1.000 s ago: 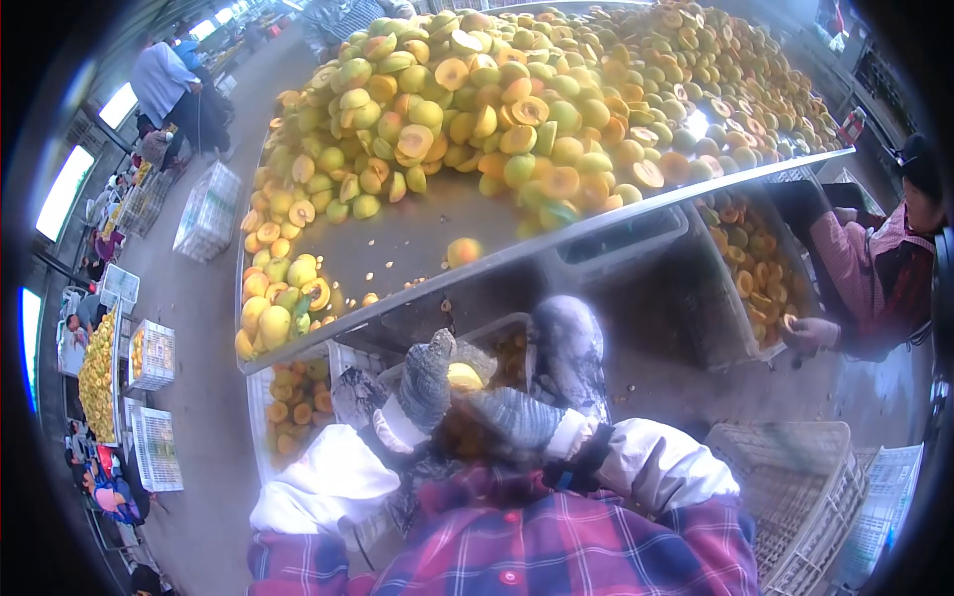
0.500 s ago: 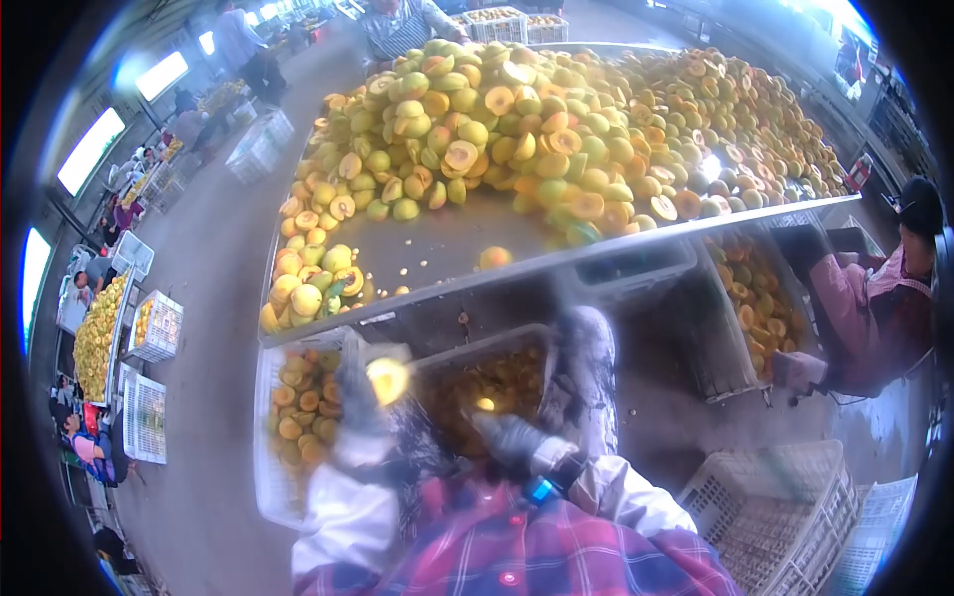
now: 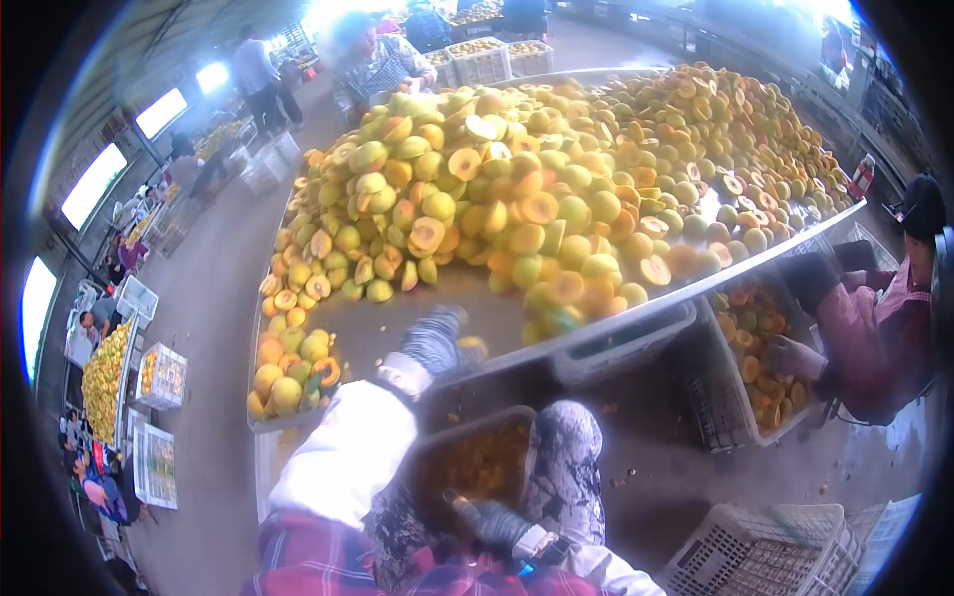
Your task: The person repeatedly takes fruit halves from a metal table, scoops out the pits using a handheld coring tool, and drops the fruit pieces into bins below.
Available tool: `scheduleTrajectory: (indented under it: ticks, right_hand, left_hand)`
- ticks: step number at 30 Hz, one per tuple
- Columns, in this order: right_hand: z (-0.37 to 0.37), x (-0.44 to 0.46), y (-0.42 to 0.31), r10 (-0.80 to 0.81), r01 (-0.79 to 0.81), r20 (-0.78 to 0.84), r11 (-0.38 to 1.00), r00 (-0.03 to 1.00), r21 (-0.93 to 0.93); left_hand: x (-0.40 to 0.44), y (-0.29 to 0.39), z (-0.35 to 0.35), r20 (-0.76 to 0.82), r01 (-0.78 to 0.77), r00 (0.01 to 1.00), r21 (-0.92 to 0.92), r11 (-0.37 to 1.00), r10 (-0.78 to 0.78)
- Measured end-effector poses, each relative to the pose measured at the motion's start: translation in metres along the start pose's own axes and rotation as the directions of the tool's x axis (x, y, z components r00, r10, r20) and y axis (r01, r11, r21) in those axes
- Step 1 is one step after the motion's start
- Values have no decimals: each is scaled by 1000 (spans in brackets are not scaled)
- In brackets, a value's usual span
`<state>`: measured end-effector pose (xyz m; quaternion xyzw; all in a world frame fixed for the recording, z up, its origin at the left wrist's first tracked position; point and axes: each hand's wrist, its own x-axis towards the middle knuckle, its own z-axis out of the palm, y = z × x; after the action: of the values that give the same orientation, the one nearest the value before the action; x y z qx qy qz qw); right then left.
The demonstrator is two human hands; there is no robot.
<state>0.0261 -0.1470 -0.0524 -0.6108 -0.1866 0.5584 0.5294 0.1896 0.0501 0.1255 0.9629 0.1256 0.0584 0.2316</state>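
My left hand [image 3: 434, 341], in a grey knitted glove, reaches over the near edge of the metal table [image 3: 397, 315]. A blurred yellow peach [image 3: 472, 349] lies right by its fingers; whether they grip it is unclear. My right hand [image 3: 493, 522], in a dark glove, is low above the crate [image 3: 477, 462] between my knees, which contains orange-brown pieces. Its fingers look closed, and what they hold is too small to make out. Beyond my left hand rises a big heap of whole and halved peaches [image 3: 427, 204]. A smaller group of peaches [image 3: 288, 372] sits at the table's left corner.
At right, a seated person [image 3: 879, 318] has a hand in a crate of peach halves [image 3: 745, 372]. White plastic crates [image 3: 765, 546] stand on the floor at lower right. Another person [image 3: 373, 70] is across the table. Other workers and a fruit-covered table [image 3: 106, 372] are at left.
My left hand has moved from the left crate up onto the table; the peach half it carried is gone. My view has shifted. The right-hand person's hand has moved into their crate.
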Motion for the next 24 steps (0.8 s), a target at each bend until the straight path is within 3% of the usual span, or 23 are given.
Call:
scheduleTrajectory:
  ticks: [2,4,5,6,8,9,10,11,12,13,14,15,16,17,18,19,20,21,22,24]
  right_hand:
    - [-8,6,-1,-55,56,-35,998,998,26]
    - [-15,5,-16,-298,298,51,897,953,-325]
    - [-13,13,-5,-190,196,51,956,981,-216]
    - [-16,14,-3,-185,191,50,958,981,-212]
    - [-16,14,-1,-137,144,85,987,987,-76]
    - [-14,13,0,-115,117,105,993,988,-10]
    - [-12,11,1,-95,89,126,995,987,53]
    - [-10,8,1,-77,61,148,992,986,112]
    - [-10,5,0,-77,62,149,993,986,104]
    - [-10,0,-1,-191,200,80,971,978,-127]
    - [-10,-5,-1,-317,312,46,881,947,-355]
    - [-14,-2,1,-388,380,15,894,922,-236]
    - [-1,-2,4,-204,157,-86,912,975,-380]
    - [-9,-5,-1,-521,407,-63,732,851,-547]
    - [-20,-6,-7,-770,574,18,460,638,-678]
    - [-14,-19,-39,-623,559,-150,766,768,-318]
    - [-7,-40,-80,-401,434,-227,893,887,118]
    - [-6,-52,-106,-496,502,-243,864,834,-42]
    - [-5,-52,-111,-489,494,-243,868,838,-45]
    - [1,-56,-114,-498,515,-274,857,823,-13]
  left_hand:
    - [35,-11,35,331,-154,943,336,929,36]
    - [54,-24,50,400,-210,914,344,915,59]
    - [60,-34,56,457,-255,886,348,902,74]
    - [66,-48,64,463,-256,884,345,903,73]
    - [71,-72,73,402,0,916,47,999,-19]
    - [53,-50,46,345,200,938,-483,852,-25]
    - [53,-47,35,289,231,956,-645,728,-47]
    - [41,-39,23,288,231,957,-648,726,-48]
    - [25,-30,6,265,250,964,-837,487,-39]
    - [8,-23,-9,234,236,972,-950,203,-37]
    - [-8,-23,-19,201,196,978,-976,-97,-46]
    - [-21,-30,-20,114,132,990,-950,284,-80]
    - [-40,-30,-12,4,43,988,-969,243,-157]
    - [-55,-36,-11,194,197,950,-980,-12,-245]
    - [-70,-43,-8,394,318,876,-905,-281,-277]
    - [-85,-46,-1,348,299,894,-933,-202,-283]
    - [-99,-46,4,303,280,911,-953,-120,-281]
    - [-111,-46,5,422,323,884,-863,-389,-202]
    - [-125,-37,6,426,324,882,-859,-397,-202]
    - [-148,-18,12,69,49,910,-997,-60,-408]
